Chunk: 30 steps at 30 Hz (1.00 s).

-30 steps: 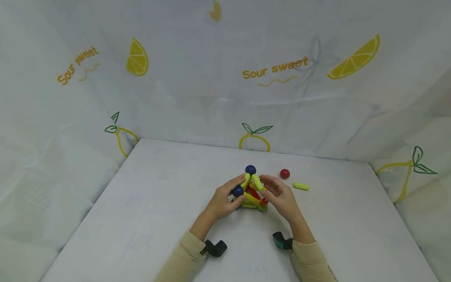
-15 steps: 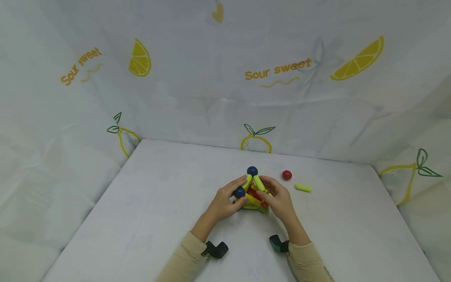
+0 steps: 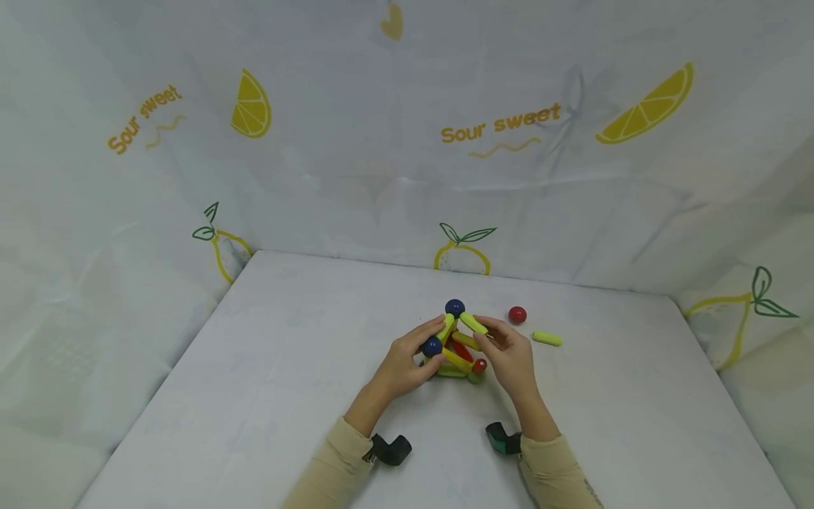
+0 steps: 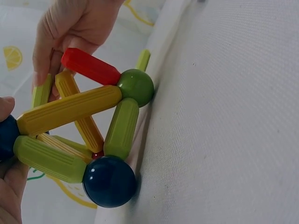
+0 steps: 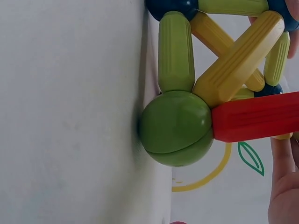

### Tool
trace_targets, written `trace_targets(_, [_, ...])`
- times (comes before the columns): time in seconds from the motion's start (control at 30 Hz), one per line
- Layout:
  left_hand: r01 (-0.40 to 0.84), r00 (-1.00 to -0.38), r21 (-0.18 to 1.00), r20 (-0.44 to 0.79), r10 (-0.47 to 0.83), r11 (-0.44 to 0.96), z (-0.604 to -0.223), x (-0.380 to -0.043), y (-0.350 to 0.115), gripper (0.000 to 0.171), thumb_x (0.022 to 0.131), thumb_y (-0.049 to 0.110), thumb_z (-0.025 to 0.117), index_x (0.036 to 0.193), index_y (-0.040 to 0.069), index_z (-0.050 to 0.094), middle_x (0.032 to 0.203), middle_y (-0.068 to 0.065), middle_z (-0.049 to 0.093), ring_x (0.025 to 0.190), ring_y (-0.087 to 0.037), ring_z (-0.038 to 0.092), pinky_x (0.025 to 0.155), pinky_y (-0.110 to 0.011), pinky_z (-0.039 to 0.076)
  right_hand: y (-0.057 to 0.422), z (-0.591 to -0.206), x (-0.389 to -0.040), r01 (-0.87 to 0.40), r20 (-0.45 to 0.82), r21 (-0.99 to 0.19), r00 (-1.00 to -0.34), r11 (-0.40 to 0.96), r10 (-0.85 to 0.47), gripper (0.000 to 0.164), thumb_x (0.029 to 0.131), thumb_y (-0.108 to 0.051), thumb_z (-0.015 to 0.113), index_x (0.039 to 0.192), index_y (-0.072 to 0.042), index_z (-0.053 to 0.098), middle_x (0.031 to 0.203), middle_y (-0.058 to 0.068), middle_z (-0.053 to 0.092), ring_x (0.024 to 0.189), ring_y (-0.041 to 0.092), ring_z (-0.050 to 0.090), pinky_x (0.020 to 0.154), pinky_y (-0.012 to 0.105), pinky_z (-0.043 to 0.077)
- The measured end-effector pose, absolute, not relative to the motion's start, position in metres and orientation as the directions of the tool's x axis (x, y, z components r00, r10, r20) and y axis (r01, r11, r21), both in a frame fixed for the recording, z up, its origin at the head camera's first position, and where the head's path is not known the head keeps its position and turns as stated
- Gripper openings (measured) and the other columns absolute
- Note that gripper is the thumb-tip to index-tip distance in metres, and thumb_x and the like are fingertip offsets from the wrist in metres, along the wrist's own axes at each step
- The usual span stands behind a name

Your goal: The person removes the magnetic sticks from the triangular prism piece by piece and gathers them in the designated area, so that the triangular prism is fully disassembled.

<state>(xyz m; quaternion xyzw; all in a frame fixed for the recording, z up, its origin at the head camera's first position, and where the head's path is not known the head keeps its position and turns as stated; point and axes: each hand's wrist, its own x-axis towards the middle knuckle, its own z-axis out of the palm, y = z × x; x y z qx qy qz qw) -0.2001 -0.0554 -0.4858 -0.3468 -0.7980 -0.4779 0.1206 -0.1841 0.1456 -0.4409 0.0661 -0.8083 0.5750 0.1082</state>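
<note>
A magnetic stick-and-ball frame (image 3: 456, 358) of coloured rods and balls stands in the middle of the table. My left hand (image 3: 397, 364) grips its left side, thumb and fingers around a blue ball (image 3: 432, 346). With fingertips and thumb, my right hand (image 3: 514, 355) pinches the lower end of a light-green rod (image 3: 473, 324), whose upper end meets the top blue ball (image 3: 454, 308). In the left wrist view, a green ball (image 4: 135, 87) and a dark-blue ball (image 4: 110, 182) form lower corners. A red rod (image 5: 257, 116) juts from the green ball in the right wrist view, its far end free.
Right of the frame, a loose red ball (image 3: 518, 314) and a loose light-green rod (image 3: 547, 338) lie on the white table (image 3: 286, 339). Behind the table hangs a white curtain (image 3: 356, 141) with lemon prints.
The light-green rod under the top blue ball has swung outward and up to the right with my right hand. The red rod's end now shows. My left hand keeps its hold.
</note>
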Motion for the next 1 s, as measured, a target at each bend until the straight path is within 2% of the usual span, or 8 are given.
trace_targets(0.17, [0.669, -0.729, 0.679, 0.522, 0.443, 0.301, -0.485, -0.200, -0.055, 0.051, 0.090, 0.014, 0.065, 0.137, 0.002, 0.047, 0.146, -0.010, 0.044, 0.133, -0.021, 0.044, 0.102, -0.027, 0.043, 0.156, -0.463, -0.196, -0.189, 0.207, -0.940, -0.978, 0.285, 0.031, 0.031, 0.090, -0.013, 0.064, 0.119, -0.001, 0.063, 0.121, 0.015, 0.064, 0.099, 0.008, 0.064, 0.079, 0.012, 0.051])
trace_targets(0.27, [0.672, -0.727, 0.676, 0.522, 0.446, 0.304, -0.485, -0.199, -0.055, 0.052, 0.090, 0.015, 0.065, 0.137, 0.002, 0.047, 0.146, -0.010, 0.044, 0.133, -0.021, 0.044, 0.103, -0.027, 0.042, 0.162, -0.472, -0.199, -0.174, 0.185, -0.951, -0.982, 0.255, 0.020, 0.034, 0.090, -0.022, 0.065, 0.120, -0.006, 0.064, 0.121, 0.011, 0.064, 0.093, 0.002, 0.061, 0.079, 0.013, 0.052])
trace_targets(0.57, [0.672, -0.728, 0.664, 0.514, 0.454, 0.326, -0.489, -0.196, -0.056, 0.053, 0.090, 0.018, 0.065, 0.138, 0.002, 0.047, 0.146, -0.008, 0.044, 0.134, -0.019, 0.043, 0.107, -0.029, 0.039, 0.170, -0.479, -0.200, -0.125, 0.127, -0.968, -0.992, 0.216, -0.004, 0.040, 0.089, -0.034, 0.065, 0.120, -0.008, 0.064, 0.121, 0.011, 0.063, 0.100, 0.006, 0.061, 0.085, 0.013, 0.050])
trace_targets(0.7, [0.686, -0.717, 0.648, 0.526, 0.457, 0.331, -0.488, -0.196, -0.056, 0.053, 0.090, 0.016, 0.065, 0.137, 0.001, 0.047, 0.145, -0.010, 0.045, 0.133, -0.020, 0.044, 0.107, -0.031, 0.039, 0.172, -0.481, -0.201, -0.109, 0.110, -0.975, -0.994, 0.195, -0.003, 0.040, 0.089, -0.035, 0.065, 0.119, -0.008, 0.064, 0.118, 0.004, 0.065, 0.101, 0.006, 0.061, 0.087, 0.013, 0.049])
trace_targets(0.83, [0.690, -0.714, 0.645, 0.530, 0.458, 0.330, -0.487, -0.197, -0.056, 0.053, 0.090, 0.017, 0.065, 0.137, 0.001, 0.047, 0.145, -0.010, 0.045, 0.133, -0.020, 0.044, 0.107, -0.031, 0.038, 0.174, -0.482, -0.203, -0.121, 0.118, -0.986, -0.992, 0.114, -0.035, 0.040, 0.091, -0.029, 0.063, 0.120, -0.002, 0.062, 0.113, -0.006, 0.066, 0.102, 0.006, 0.061, 0.088, 0.014, 0.049])
trace_targets(1.0, [0.680, -0.723, 0.655, 0.523, 0.452, 0.330, -0.485, -0.199, -0.056, 0.053, 0.091, 0.018, 0.064, 0.138, 0.002, 0.047, 0.146, -0.008, 0.044, 0.134, -0.018, 0.043, 0.108, -0.029, 0.037, 0.176, -0.481, -0.207, -0.166, 0.164, -0.986, -0.981, 0.011, -0.102, 0.037, 0.095, -0.019, 0.058, 0.122, 0.006, 0.057, 0.113, -0.008, 0.065, 0.105, 0.009, 0.060, 0.091, 0.017, 0.049])
